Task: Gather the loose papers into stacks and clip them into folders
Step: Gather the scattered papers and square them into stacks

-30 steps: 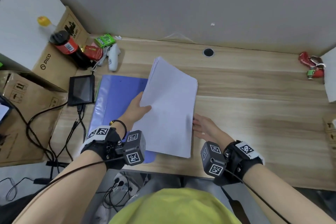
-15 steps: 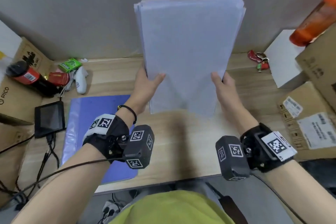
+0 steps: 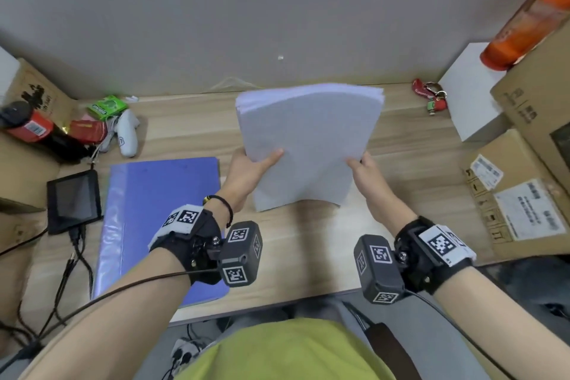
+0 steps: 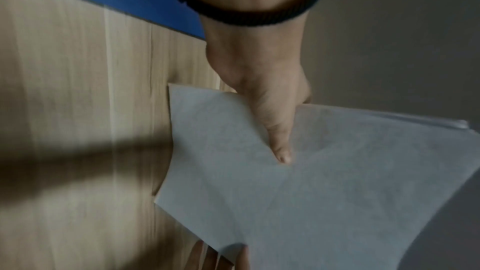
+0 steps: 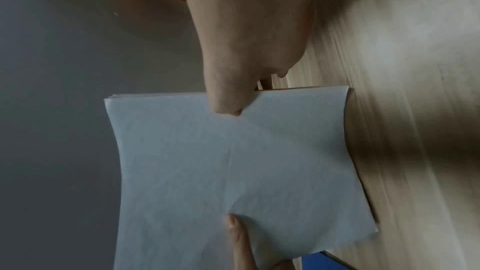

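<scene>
A stack of white papers (image 3: 308,139) stands on its lower edge on the wooden desk (image 3: 401,170), bowed and leaning away from me. My left hand (image 3: 249,170) grips its left side, thumb on the front sheet. My right hand (image 3: 367,173) grips its right side the same way. The left wrist view shows my left thumb (image 4: 278,143) pressed on the stack of papers (image 4: 337,192). In the right wrist view my right thumb (image 5: 228,102) pinches the stack of papers (image 5: 233,171). A blue folder (image 3: 160,219) lies flat on the desk to the left of the stack.
A small black screen (image 3: 74,200) with cables sits left of the folder. A white controller (image 3: 126,136), a green pack (image 3: 106,106) and red items lie at the back left. Cardboard boxes (image 3: 518,194), a white box (image 3: 472,92) and red keys (image 3: 430,94) crowd the right.
The stack was lying on the desk, then lifted upright with both hands high in front of me. It has now come down, its lower edge on the desk.
</scene>
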### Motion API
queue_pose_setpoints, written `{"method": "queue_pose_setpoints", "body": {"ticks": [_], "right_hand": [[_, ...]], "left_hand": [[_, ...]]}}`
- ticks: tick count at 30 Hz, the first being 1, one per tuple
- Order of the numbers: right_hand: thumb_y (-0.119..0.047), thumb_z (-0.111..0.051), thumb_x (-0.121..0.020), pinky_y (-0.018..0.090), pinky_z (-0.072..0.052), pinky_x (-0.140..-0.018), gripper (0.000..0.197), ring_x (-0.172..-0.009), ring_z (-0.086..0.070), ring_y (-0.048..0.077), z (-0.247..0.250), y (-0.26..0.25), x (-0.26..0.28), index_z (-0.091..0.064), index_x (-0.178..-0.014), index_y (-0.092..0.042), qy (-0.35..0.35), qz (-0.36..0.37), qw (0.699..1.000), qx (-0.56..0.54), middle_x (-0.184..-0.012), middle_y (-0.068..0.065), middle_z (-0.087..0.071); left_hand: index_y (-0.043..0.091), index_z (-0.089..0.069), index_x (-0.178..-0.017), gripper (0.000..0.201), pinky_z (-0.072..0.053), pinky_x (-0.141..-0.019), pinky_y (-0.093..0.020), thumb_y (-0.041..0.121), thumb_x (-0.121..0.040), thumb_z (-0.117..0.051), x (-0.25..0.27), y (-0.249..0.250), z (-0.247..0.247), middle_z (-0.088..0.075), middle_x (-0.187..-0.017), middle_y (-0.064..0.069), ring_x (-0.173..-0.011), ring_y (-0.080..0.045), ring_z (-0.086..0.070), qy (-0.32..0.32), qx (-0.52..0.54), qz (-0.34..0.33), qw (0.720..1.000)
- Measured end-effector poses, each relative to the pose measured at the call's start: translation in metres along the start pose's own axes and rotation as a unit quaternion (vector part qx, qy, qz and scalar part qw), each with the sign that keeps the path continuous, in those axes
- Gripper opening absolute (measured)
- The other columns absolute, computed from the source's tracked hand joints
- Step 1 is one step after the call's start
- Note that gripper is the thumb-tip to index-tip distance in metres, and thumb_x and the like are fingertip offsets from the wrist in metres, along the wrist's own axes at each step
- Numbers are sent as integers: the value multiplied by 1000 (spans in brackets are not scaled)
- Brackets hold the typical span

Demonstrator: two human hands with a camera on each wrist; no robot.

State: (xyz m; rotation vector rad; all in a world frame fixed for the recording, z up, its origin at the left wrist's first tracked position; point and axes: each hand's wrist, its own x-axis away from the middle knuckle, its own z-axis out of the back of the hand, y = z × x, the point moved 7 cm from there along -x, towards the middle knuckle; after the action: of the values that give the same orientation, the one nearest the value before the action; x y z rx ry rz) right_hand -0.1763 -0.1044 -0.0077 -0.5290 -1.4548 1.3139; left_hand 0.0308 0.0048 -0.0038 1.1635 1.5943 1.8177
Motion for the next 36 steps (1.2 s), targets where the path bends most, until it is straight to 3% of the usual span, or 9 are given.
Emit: {"method": "queue_pose_setpoints", "body": {"ticks": [4,10,12,17,20,25,29,33,36], "right_hand": [[-15,-40,-98,29,-41,-96,29,-116,-52,11,8,-23,-4,-48,-124,-26,54,35,997,-31,-121,-10,-57],[-4,-42,-93,24,-45,-83,38,-114,-56,13,6,-19,-3,-53,-127,-19,-11,24,1000,2,-123,-5,-61],[2,-43,-91,21,-44,-78,36,-108,-57,12,3,-16,2,-55,-120,-17,-31,26,999,3,-117,-5,-62],[-1,-50,-74,32,-43,-85,29,-94,-58,15,6,-33,6,-62,-90,-23,-26,72,996,-38,-95,-3,-65],[-4,-48,-64,31,-41,-85,37,-94,-57,14,10,-35,6,-61,-95,-18,-23,87,994,-54,-94,-2,-65],[3,-50,-69,28,-42,-85,38,-94,-58,11,12,-40,6,-61,-99,-18,-57,99,993,-35,-97,-2,-65],[2,-50,-69,21,-43,-83,39,-92,-57,8,7,-39,9,-60,-99,-19,-68,96,992,-34,-96,-3,-64],[-3,-47,-62,23,-41,-79,36,-86,-54,9,10,-27,10,-58,-95,-13,-29,71,996,-47,-89,-5,-62],[0,-47,-63,18,-43,-75,36,-84,-55,7,7,-24,11,-57,-95,-13,-14,66,996,-66,-85,-9,-63]], "left_hand": [[20,-69,-99,19,-57,-81,-25,21,-81,-77,-4,29,-3,-73,-100,5,-91,-9,-71,0,11,-38,999],[15,-70,-105,33,-57,-86,-31,15,-75,-82,-9,30,5,-74,-104,1,-95,-12,-71,-32,-47,-48,997],[16,-68,-108,40,-56,-86,-32,11,-72,-84,-7,19,13,-73,-106,2,-96,-10,-71,-40,-58,-30,997],[22,-69,-103,36,-54,-76,-19,12,-72,-83,-2,36,13,-75,-100,8,-95,-9,-71,-62,-47,-61,995],[24,-65,-109,43,-52,-78,-16,12,-71,-84,0,42,12,-74,-102,13,-98,-5,-69,-84,-55,-79,992],[22,-59,-120,58,-54,-87,-23,16,-69,-86,-3,43,11,-72,-110,9,-103,-6,-68,-96,-63,-77,990],[49,-37,-131,88,-51,-89,-19,20,-66,-88,-5,40,13,-60,-131,3,-115,-8,-62,-96,-32,-78,992],[22,-56,-125,64,-53,-93,-33,23,-69,-86,-2,32,13,-70,-117,5,-108,-11,-66,-100,-46,-60,992],[24,-63,-115,47,-51,-91,-32,20,-73,-83,0,21,13,-72,-112,5,-105,-11,-68,-85,-33,-41,995]]}}
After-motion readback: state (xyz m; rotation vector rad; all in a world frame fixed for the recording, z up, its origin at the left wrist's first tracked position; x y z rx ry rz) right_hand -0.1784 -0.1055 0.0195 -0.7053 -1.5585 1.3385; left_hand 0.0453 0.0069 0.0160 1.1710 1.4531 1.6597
